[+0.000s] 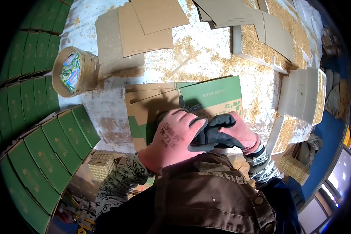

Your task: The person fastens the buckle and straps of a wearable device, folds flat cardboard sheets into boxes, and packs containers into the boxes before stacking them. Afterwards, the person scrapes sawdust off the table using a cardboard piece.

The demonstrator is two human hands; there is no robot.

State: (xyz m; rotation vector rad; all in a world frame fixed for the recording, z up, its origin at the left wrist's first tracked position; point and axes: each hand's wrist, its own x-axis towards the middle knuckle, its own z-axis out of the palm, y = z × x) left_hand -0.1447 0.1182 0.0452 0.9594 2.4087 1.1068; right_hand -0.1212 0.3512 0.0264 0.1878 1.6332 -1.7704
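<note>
Both my hands wear pink gloves with dark palms and fingertips, and they meet in front of my brown apron. The left hand (171, 136) is closed, its back turned up, its fingers curled toward the other glove. Against it, the right hand (236, 134) is also closed, thumb and fingers pressed together. Anything between them is hidden by the dark fingers. Just beyond and beneath both hands lies a flattened green and brown carton (210, 93) on the work table. A small dark item (195, 107) shows on the carton near the left fingers, too unclear to name.
A round tub (87, 72) of colourful packets stands at the table's left. Brown cardboard sheets (148, 27) lie at the back. White foam blocks (300, 93) stand right, near sawdust-like crumbs. Green boxes (46, 156) are stacked along the left, beside a woven-looking cream block (101, 165).
</note>
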